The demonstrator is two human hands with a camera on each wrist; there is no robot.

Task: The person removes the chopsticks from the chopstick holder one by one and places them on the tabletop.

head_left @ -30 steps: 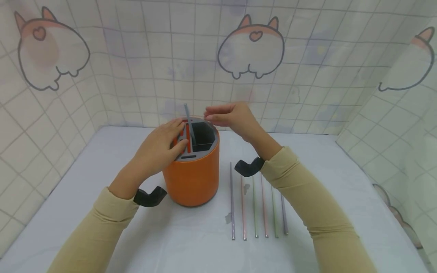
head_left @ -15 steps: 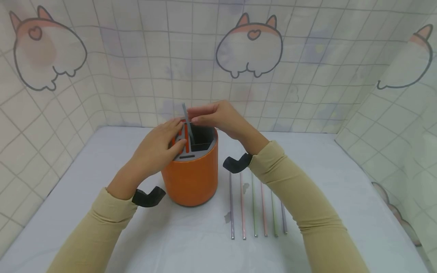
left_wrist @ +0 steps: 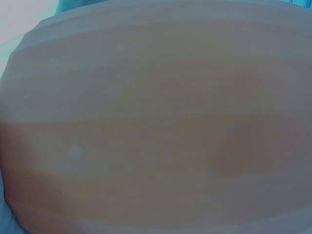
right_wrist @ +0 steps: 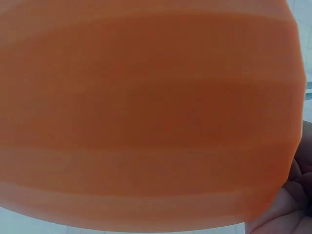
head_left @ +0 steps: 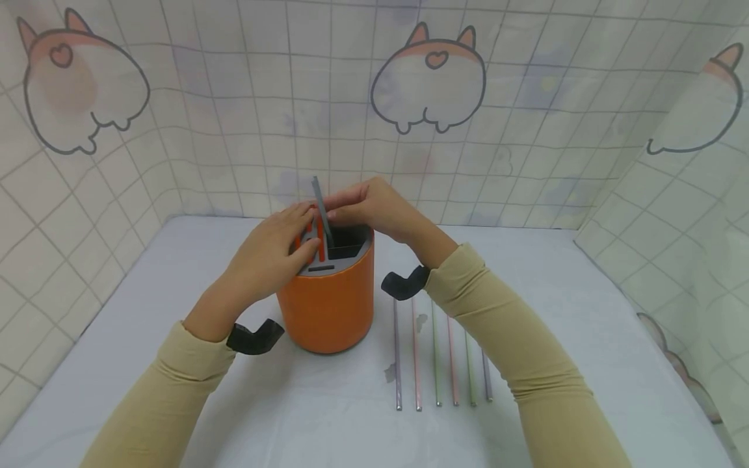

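Where white table [head_left: 175,403] meets tiled cartoon backdrop [head_left: 234,130], left hand [head_left: 269,253] flat on orange holder [head_left: 328,305], right hand [head_left: 374,208] pinching grey straw [head_left: 318,195]

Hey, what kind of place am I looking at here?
Probably a small tabletop booth set up for recording, not a lived-in room. A white table is walled on three sides by a cartoon-print grid cloth, with only an orange holder and six straws laid in a row.

Head view looks down from above; both wrist views press close against the orange holder [head_left: 328,305].
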